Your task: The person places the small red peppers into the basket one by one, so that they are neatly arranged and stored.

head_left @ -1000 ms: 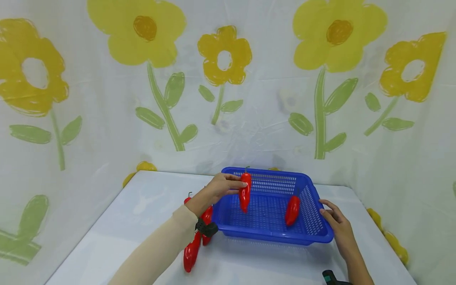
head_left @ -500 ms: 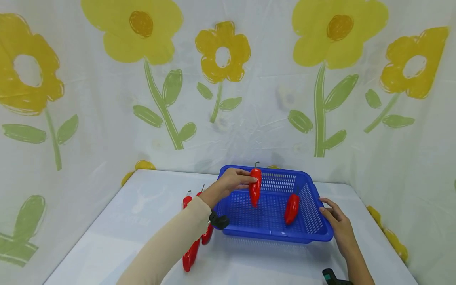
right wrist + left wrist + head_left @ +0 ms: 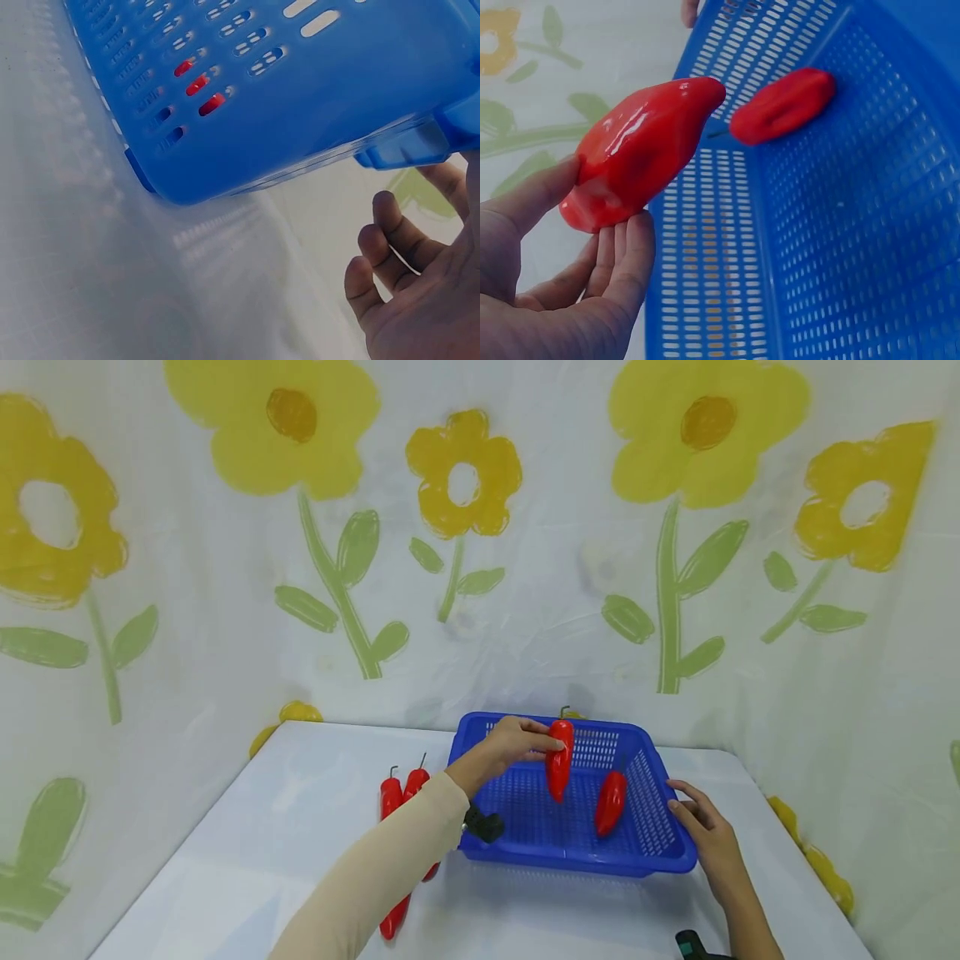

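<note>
Taking the basket (image 3: 570,860) as our clock face, with twelve at its far side, we see the left hand (image 3: 516,739) pinching one pepper (image 3: 559,764) between thumb and fingers, above the basket just toward eleven o'clock from its middle, tip down. At three o'clock, the right hand (image 3: 714,842) holds the rim with thumb and forefinger, its other fingers loosely bent. We count one red pepper (image 3: 611,803) lying inside, toward three o'clock. Outside, near nine o'clock, more peppers (image 3: 390,797) lie on the desk (image 3: 300,810); the sleeve (image 3: 390,864) hides how many. We judge the work early: one inside, one overhead, at least two outside.
</note>
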`<action>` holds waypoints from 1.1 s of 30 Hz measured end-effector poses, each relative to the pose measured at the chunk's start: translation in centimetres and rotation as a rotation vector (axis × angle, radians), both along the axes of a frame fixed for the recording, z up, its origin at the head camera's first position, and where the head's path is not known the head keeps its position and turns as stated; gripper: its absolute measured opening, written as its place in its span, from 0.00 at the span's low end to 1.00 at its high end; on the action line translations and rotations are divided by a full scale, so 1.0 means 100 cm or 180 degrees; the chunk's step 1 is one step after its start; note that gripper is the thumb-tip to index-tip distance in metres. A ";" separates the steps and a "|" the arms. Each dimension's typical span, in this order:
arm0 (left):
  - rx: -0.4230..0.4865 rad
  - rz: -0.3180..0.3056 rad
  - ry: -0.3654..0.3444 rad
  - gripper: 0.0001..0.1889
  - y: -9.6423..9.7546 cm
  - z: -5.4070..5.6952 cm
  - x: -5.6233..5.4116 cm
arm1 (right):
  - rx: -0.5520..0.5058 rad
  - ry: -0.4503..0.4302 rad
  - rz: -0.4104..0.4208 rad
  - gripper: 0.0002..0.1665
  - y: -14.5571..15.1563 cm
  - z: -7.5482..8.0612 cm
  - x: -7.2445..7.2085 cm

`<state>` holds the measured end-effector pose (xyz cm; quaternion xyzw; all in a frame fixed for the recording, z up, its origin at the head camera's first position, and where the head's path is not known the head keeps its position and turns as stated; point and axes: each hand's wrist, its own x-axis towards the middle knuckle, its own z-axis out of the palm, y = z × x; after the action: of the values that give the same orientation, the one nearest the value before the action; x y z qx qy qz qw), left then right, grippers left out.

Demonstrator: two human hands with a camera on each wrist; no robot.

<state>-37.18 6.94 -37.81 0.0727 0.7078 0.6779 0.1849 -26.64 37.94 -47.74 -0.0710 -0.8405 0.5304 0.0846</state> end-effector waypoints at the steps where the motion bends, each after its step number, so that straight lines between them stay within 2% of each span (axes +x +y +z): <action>1: -0.0001 0.0007 0.0001 0.21 0.002 -0.001 0.000 | 0.0007 -0.0022 -0.0010 0.36 0.000 0.000 0.000; 7: -0.0042 0.0072 -0.0089 0.19 0.011 -0.008 -0.001 | -0.0048 -0.0093 -0.0032 0.36 0.001 -0.001 -0.002; 14: -0.0214 0.0147 -0.0160 0.17 0.018 -0.024 -0.004 | -0.0023 -0.0023 -0.0020 0.35 -0.001 -0.001 0.000; 18: -0.0269 0.0186 -0.0231 0.17 0.025 -0.026 -0.005 | -0.0014 -0.0002 -0.0005 0.35 0.001 0.002 0.000; 27: -0.0243 0.0089 -0.0454 0.19 0.029 -0.037 -0.011 | -0.0089 -0.0035 -0.0001 0.35 0.000 0.001 0.000; 33: -0.0375 -0.0052 -0.0437 0.17 0.037 -0.043 -0.012 | -0.0079 -0.0039 -0.0059 0.36 -0.004 0.001 0.002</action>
<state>-38.33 10.63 -42.10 0.0208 0.7315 0.6369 0.2425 -26.47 37.50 -47.64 -0.0829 -0.8337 0.5395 0.0836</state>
